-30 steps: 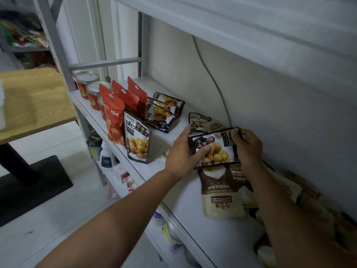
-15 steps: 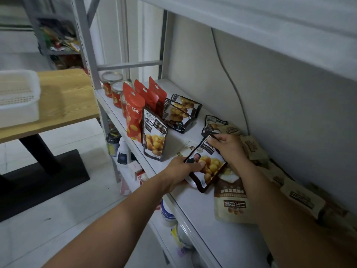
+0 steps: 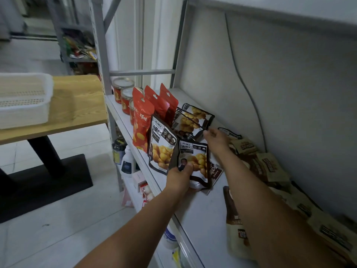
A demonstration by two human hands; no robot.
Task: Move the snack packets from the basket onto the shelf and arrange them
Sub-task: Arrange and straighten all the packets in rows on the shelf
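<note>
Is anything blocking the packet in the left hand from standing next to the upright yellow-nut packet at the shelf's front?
Nothing visible stands between them. The held packet, gripped by the left hand, is right beside the upright packet. A flat packet seems to lie under its base and might tilt it.

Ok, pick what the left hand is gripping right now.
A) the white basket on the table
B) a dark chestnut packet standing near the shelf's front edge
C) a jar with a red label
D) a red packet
B: the left hand grips the lower part of the dark chestnut packet, which stands upright on the shelf next to a matching upright packet.
</note>
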